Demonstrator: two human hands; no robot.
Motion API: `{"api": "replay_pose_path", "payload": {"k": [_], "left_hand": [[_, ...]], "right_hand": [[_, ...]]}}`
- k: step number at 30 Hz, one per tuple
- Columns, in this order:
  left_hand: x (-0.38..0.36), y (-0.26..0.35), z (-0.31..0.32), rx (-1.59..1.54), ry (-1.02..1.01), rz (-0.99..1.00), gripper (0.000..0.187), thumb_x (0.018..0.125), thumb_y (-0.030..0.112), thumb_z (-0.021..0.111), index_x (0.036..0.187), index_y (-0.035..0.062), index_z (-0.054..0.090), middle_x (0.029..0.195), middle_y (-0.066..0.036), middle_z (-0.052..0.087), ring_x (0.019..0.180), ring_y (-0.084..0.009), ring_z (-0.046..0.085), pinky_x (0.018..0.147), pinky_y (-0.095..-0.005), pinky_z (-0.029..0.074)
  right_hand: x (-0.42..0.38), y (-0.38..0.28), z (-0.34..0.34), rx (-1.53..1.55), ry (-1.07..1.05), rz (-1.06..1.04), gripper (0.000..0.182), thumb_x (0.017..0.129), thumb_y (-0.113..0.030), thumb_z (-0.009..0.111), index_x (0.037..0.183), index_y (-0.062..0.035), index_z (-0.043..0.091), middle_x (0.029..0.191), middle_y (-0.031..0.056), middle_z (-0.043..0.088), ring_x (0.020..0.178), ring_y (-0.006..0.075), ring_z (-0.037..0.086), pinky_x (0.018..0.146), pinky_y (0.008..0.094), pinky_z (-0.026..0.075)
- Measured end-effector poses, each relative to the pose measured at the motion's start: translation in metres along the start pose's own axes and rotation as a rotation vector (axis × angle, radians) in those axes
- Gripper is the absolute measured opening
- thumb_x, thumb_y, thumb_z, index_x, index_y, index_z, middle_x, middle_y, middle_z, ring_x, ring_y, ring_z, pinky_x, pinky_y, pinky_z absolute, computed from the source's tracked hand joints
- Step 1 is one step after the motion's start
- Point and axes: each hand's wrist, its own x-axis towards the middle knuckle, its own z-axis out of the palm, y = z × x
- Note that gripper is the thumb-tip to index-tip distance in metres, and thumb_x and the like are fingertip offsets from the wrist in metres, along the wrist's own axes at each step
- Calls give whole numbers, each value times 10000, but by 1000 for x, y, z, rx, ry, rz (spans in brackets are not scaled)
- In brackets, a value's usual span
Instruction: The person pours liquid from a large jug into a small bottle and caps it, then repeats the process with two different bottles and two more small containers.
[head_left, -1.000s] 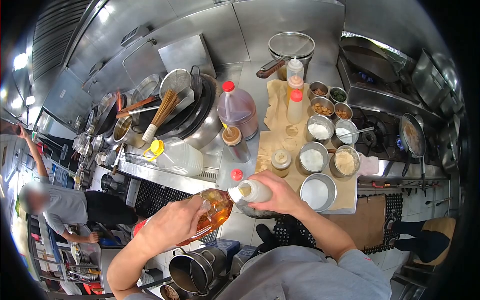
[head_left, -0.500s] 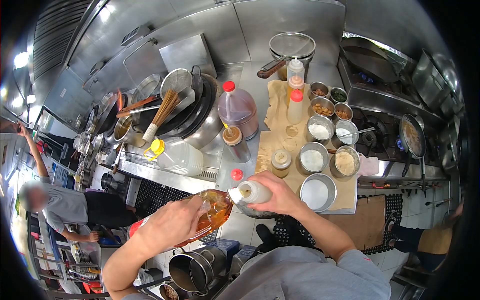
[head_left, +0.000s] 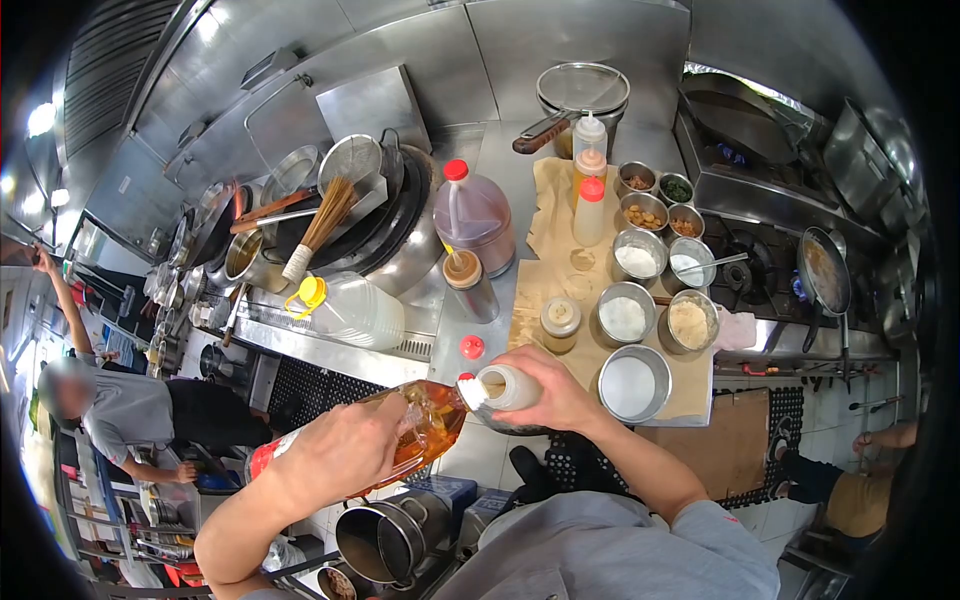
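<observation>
My left hand [head_left: 352,440] is wrapped round a large clear bottle of amber liquid [head_left: 430,428], tilted nearly sideways with its neck to the right. In my right hand [head_left: 550,388] is a small white squeeze bottle [head_left: 508,387] without a lid, its open mouth facing the big bottle's white neck. The two mouths meet or nearly meet; whether liquid flows between them I cannot tell. A red cap [head_left: 472,347] lies on the steel counter just above the bottles. Beyond it stands a dark bottle with a brown top [head_left: 468,285].
Metal bowls of white powder [head_left: 634,383] and a jar [head_left: 560,322] stand on brown paper to the right. A yellow-capped jug [head_left: 355,310] and woks are left. A pan [head_left: 825,270] sits on the stove. One person [head_left: 140,400] stands left, another [head_left: 865,490] right.
The amber bottle and my left hand have shifted slightly, and the squeeze bottle sits a little more upright. More of the person at the right has come into view.
</observation>
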Motion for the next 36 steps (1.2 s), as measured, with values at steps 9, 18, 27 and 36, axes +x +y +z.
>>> {"api": "replay_pose_path", "payload": {"k": [9,18,27,36], "left_hand": [[-3,3,-1,12,9,7,243,936,154,567,1133,12,585,870,-274,655,839,-464,636,697,-540,498],[-5,12,-6,33,-17,-9,254,930,147,557,1148,19,588,876,-272,660,840,-458,642,708,-537,506],[-5,20,-12,37,-99,-74,251,936,134,546,1136,4,626,1012,-270,656,919,-423,649,766,-500,520],[-6,4,0,53,26,77,172,911,111,578,1027,-15,559,835,-255,636,788,-430,645,675,-492,527]], "right_hand": [[-1,1,1,28,-20,-1,623,685,-181,879,1224,-22,609,1158,137,614,1085,284,612,943,364,481],[-3,5,5,103,-53,21,613,684,-190,880,1213,-32,614,1172,128,610,1106,279,604,955,362,474],[-3,5,5,128,-72,23,614,676,-182,887,1209,-37,618,1168,113,616,1112,267,598,964,366,467],[-4,4,6,148,-87,16,601,684,-179,884,1208,-39,624,1161,111,618,1097,261,595,962,368,464]]}}
